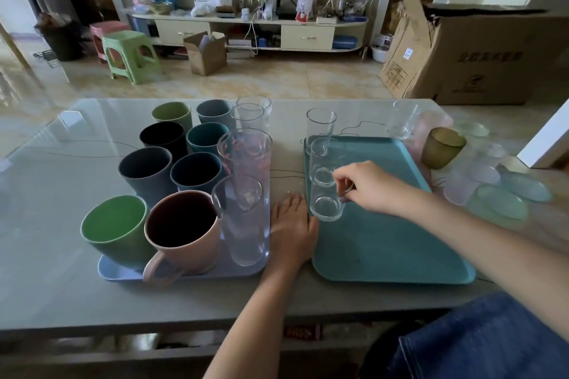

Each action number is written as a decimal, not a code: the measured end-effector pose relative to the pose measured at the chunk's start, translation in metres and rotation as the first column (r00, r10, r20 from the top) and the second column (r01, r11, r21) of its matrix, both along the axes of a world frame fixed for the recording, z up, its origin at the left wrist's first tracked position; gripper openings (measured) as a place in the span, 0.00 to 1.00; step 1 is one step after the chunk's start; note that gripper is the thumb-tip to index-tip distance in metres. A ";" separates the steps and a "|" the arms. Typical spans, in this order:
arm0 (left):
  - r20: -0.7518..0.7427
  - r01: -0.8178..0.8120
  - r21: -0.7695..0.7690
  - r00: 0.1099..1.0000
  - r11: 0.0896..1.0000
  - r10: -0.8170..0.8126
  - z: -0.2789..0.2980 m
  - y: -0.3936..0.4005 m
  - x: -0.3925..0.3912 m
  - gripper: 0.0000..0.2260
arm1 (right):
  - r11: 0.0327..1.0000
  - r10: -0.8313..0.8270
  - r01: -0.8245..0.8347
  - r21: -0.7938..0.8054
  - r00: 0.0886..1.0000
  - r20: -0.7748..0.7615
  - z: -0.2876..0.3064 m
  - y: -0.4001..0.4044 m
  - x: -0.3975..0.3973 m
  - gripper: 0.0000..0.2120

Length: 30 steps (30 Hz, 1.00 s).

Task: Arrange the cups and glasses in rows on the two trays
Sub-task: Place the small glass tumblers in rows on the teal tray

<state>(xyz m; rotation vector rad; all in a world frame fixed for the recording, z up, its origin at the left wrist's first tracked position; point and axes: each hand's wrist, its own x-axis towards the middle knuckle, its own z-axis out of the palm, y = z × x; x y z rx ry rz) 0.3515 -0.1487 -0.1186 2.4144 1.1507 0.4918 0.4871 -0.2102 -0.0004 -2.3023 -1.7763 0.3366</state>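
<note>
A pale blue tray (184, 276) on the left carries several coloured cups, a pink mug (184, 234) and tall clear glasses (246, 194) along its right side. On the teal tray (385, 240) to the right, clear glasses stand at its left edge: one at the far corner (320, 129) and two nearer ones. My right hand (369, 186) pinches the rim of the nearest clear glass (327, 206). Flat on the table between the two trays lies my left hand (292, 231), fingers straight.
Beyond the teal tray stand a clear glass (403, 120), a pink cup and an amber glass cup (441, 146). Pastel coasters (498, 194) are scattered at the table's right. A large cardboard box (480, 55) stands past the far right corner.
</note>
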 end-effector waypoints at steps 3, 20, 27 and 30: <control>-0.012 0.014 -0.003 1.000 1.000 -0.014 0.000 -0.001 0.000 0.38 | 0.999 0.009 -0.008 -0.051 1.000 0.019 -0.001 0.002 0.002 0.14; 0.163 -0.103 -0.106 0.979 0.989 0.120 0.008 0.053 0.037 0.19 | 0.869 -0.485 0.460 0.182 0.864 0.134 0.015 0.066 0.171 0.20; 0.122 -0.115 0.006 0.986 0.993 0.113 0.002 0.054 0.038 0.21 | 0.727 -0.681 0.680 0.092 0.700 0.215 -0.020 0.116 0.213 0.16; 0.161 -0.125 -0.004 0.979 0.992 0.124 -0.001 0.054 0.040 0.15 | 0.679 -0.734 0.708 0.196 0.657 0.172 -0.029 0.126 0.221 0.15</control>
